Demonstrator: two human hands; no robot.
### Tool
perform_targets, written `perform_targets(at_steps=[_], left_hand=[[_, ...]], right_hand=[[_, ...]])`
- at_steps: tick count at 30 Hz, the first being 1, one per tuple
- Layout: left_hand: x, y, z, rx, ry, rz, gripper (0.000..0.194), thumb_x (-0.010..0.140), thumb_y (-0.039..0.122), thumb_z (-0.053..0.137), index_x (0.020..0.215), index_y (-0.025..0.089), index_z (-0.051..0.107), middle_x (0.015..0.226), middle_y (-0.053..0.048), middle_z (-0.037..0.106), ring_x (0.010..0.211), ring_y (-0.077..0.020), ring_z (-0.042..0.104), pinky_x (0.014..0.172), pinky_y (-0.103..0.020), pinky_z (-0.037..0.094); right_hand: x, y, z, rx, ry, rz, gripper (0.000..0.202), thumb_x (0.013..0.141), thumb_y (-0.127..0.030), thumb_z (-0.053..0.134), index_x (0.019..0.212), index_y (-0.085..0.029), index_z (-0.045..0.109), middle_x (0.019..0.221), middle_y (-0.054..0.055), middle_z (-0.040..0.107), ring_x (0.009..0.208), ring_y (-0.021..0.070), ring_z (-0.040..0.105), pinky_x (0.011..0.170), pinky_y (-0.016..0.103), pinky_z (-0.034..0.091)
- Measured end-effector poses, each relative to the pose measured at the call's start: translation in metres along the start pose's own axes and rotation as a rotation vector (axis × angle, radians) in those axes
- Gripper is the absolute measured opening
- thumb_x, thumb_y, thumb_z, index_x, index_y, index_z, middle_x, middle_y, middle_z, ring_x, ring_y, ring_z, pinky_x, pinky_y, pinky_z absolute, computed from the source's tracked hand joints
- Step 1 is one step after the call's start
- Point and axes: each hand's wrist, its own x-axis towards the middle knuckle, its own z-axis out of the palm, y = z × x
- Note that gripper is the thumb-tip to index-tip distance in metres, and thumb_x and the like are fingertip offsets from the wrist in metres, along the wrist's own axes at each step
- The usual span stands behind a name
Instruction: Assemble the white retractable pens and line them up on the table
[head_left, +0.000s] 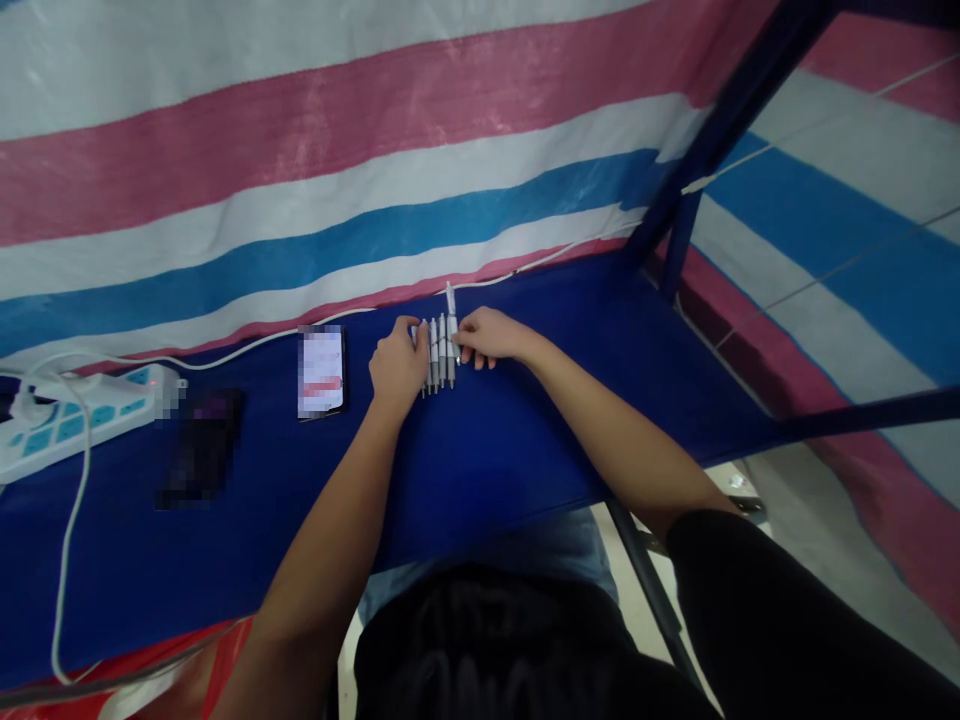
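Note:
Several white and grey pens [442, 355] lie side by side in a row on the blue table. At the row's left end is my left hand [396, 368], its fingers curled and its thumb against the leftmost pen. My right hand [487, 336] pinches a pen [451, 305] at the right end between thumb and forefinger, with the other fingers bent. This pen sticks out farther toward the back than the others. Parts of the end pens are hidden by my fingers.
A phone with a lit screen [321, 372] lies left of my left hand. Farther left are a dark blurred object [201, 445] and a white power strip [82, 420] with white cables. Striped sheeting [322, 150] hangs behind the blue table [495, 450]; a dark blue frame post [720, 130] stands right.

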Motion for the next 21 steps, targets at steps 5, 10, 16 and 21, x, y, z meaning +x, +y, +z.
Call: perform_targets(at_steps=[5, 10, 16, 21], left_hand=[[0.001, -0.001, 0.001, -0.111, -0.015, 0.113, 0.02, 0.101, 0.033, 0.061, 0.111, 0.022, 0.074, 0.066, -0.002, 0.063, 0.065, -0.0226, 0.059, 0.068, -0.035, 0.037], [0.001, 0.0, -0.004, -0.094, -0.074, 0.126, 0.021, 0.101, 0.033, 0.059, 0.11, 0.021, 0.074, 0.064, -0.002, 0.063, 0.066, -0.0236, 0.061, 0.068, -0.035, 0.04], [0.001, 0.001, -0.005, -0.07, -0.089, 0.108, 0.023, 0.102, 0.034, 0.059, 0.114, 0.022, 0.074, 0.07, -0.003, 0.067, 0.072, -0.0245, 0.065, 0.071, -0.035, 0.042], [0.003, -0.001, -0.004, -0.075, -0.067, 0.09, 0.021, 0.102, 0.034, 0.06, 0.108, 0.022, 0.076, 0.072, -0.004, 0.068, 0.074, -0.0242, 0.065, 0.072, -0.035, 0.042]], right_hand=[[0.006, 0.007, 0.001, 0.056, 0.019, -0.052, 0.032, 0.104, -0.012, 0.058, 0.072, -0.016, 0.061, 0.07, 0.005, 0.074, 0.044, 0.0095, 0.063, 0.037, 0.02, 0.049], [0.012, 0.016, 0.001, 0.07, 0.042, -0.117, 0.029, 0.103, -0.014, 0.06, 0.074, -0.017, 0.06, 0.068, 0.003, 0.074, 0.041, 0.0076, 0.06, 0.034, 0.018, 0.044], [0.011, 0.015, 0.0, 0.031, 0.074, -0.161, 0.029, 0.102, -0.014, 0.059, 0.074, -0.018, 0.059, 0.065, 0.001, 0.072, 0.038, 0.0066, 0.056, 0.033, 0.018, 0.04], [0.008, 0.011, -0.002, 0.066, 0.154, -0.134, 0.024, 0.103, -0.013, 0.054, 0.081, -0.021, 0.051, 0.072, 0.002, 0.074, 0.039, 0.0075, 0.055, 0.032, 0.02, 0.04]])
